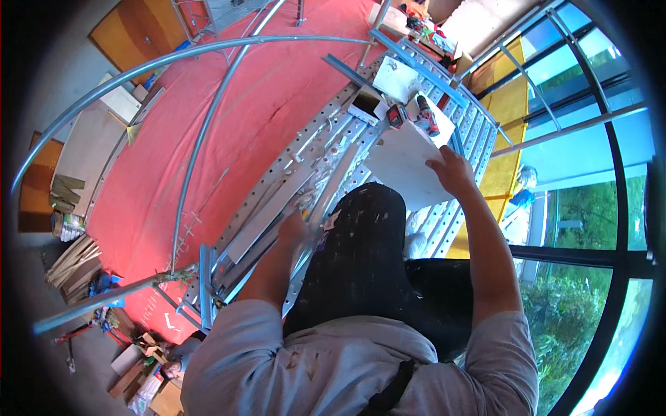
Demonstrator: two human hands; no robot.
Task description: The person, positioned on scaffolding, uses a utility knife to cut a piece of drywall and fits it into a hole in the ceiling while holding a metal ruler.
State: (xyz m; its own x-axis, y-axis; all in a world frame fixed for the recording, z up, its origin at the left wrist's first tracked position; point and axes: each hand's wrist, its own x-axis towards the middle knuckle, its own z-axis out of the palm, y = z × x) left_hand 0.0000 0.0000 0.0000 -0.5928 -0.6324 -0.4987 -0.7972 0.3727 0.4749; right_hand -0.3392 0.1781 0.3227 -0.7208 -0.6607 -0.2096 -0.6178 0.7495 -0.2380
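Observation:
My right hand [452,172] grips the right edge of a white board [401,161], its fingers bent over the edge. The board lies tilted in front of my knee on the perforated metal platform. My left hand [292,227] is low beside my left thigh, next to long metal channels [267,220]; blur hides its fingers and whether it holds anything. Just past the board lie a red and black cordless drill [427,118] and a second red and black power tool or battery [397,116]. A small open box [368,108] stands left of them.
Curved scaffold rails [201,132] pass on the left, above a red sheet [159,201] spread over the floor below. More white board [397,78] lies at the platform's far end. Windows with dark frames [614,201] and a yellow panel [503,121] flank the right side.

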